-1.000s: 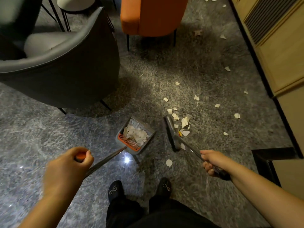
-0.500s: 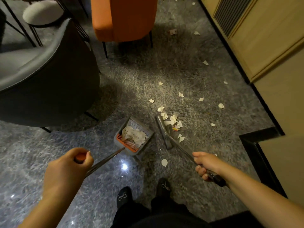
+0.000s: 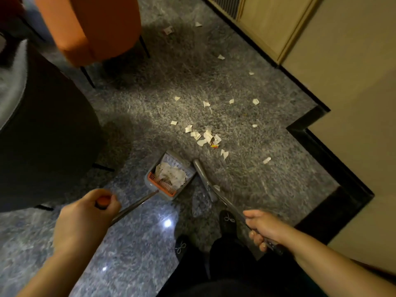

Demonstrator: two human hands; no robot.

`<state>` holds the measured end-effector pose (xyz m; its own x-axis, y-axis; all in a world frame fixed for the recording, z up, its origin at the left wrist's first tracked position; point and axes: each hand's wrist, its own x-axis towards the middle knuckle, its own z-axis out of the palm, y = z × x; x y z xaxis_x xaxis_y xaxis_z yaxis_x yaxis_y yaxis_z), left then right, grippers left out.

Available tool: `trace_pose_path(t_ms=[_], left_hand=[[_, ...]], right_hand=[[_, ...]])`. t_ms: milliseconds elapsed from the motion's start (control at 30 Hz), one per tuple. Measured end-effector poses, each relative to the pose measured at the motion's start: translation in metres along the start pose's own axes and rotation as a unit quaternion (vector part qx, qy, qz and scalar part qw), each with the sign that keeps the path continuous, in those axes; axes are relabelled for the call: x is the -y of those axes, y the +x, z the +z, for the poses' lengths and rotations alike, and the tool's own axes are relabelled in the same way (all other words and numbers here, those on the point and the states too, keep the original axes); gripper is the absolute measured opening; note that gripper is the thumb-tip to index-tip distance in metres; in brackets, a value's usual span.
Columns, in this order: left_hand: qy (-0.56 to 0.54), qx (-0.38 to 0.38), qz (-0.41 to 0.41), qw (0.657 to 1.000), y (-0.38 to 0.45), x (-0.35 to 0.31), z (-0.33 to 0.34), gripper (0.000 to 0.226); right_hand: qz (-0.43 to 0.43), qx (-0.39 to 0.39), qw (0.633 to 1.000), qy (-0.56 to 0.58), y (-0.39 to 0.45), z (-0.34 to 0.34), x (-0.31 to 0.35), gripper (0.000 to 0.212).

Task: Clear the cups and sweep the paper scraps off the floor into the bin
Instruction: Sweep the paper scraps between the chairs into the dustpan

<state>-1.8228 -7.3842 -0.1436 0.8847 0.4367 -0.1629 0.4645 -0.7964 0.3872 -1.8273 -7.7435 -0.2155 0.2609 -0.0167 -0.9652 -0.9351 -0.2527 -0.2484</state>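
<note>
Sweeping under way: left hand [image 3: 85, 217] clenched around dustpan [image 3: 170, 176] handle, right hand [image 3: 262, 229] gripping broom [image 3: 205, 179] beside pan; paper scraps [image 3: 205, 137] heaped beyond pan on carpet [image 3: 246, 179]. Risk: carpet pile snagging scraps, scattering them.

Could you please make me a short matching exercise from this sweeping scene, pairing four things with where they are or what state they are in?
Column one:
1. dustpan
2. broom
3. orange chair
4. heap of scraps

Column two:
A. stands on thin dark legs at the far left
B. lies loose on the carpet, beyond the broom head
C. already holds swept paper, handle gripped by the left hand
D. its handle is gripped by the right hand

Pairs: 1-C, 2-D, 3-A, 4-B
</note>
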Motion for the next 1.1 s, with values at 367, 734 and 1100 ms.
trace_pose_path(t_ms=[367, 734, 1100], left_hand=[[0.007, 0.027, 0.026, 0.999, -0.006, -0.005, 0.0, 0.005], [-0.002, 0.005, -0.016, 1.0, 0.013, -0.073, 0.021, 0.006], [-0.01, -0.023, -0.06, 0.998, 0.051, -0.153, 0.043, 0.009]], right_hand=[[-0.014, -0.045, 0.999, -0.01, 0.02, -0.013, -0.025, 0.041], [-0.025, -0.027, 0.999, -0.034, 0.076, -0.077, 0.089, 0.043], [-0.046, 0.009, 0.996, -0.075, 0.091, -0.146, 0.211, 0.042]])
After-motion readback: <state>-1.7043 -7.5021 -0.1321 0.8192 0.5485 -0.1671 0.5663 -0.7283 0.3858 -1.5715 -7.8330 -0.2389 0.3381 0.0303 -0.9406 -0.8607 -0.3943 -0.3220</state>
